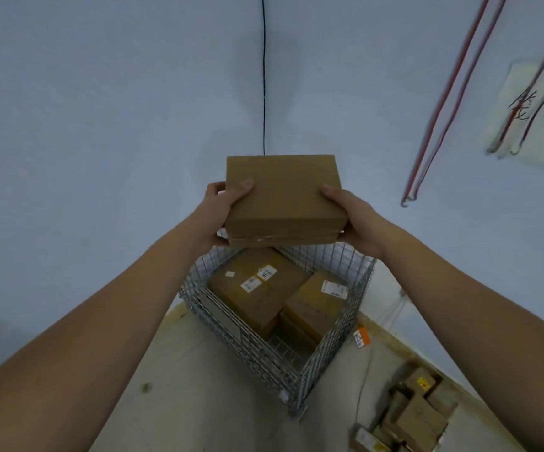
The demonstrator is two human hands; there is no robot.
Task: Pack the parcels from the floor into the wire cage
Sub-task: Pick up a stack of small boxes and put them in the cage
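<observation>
A: Status?

B: Both hands clamped on one flat cardboard box (pixel 282 199). Left hand (pixel 223 212) grips its left edge, thumb on top, fingers under. Right hand (pixel 350 220) same on the right edge. Box is held out at arm's length, above the far side of the wire cage (pixel 273 360), not inside it yet.

A: What's in the cage?

B: Directly below the hands: a large labelled box (pixel 257 288) on the left, a smaller labelled box (pixel 316 303) on the right. Open gap nearer the body, bare mesh floor showing.

A: Remaining parcels?

B: Pile of small parcels (pixel 410 415) on the floor, low and to the right of the right arm, well apart from the cage.

A: Risks?

B: Grip looks like it's only at the edges. If one thumb slips, I'd expect the box to tilt and drop. Released from this height it could land skewed on the two uneven tops and slide into the gap, wasting space. Lowering blind could also catch a corner on the cage rim. Weight unknown.
</observation>
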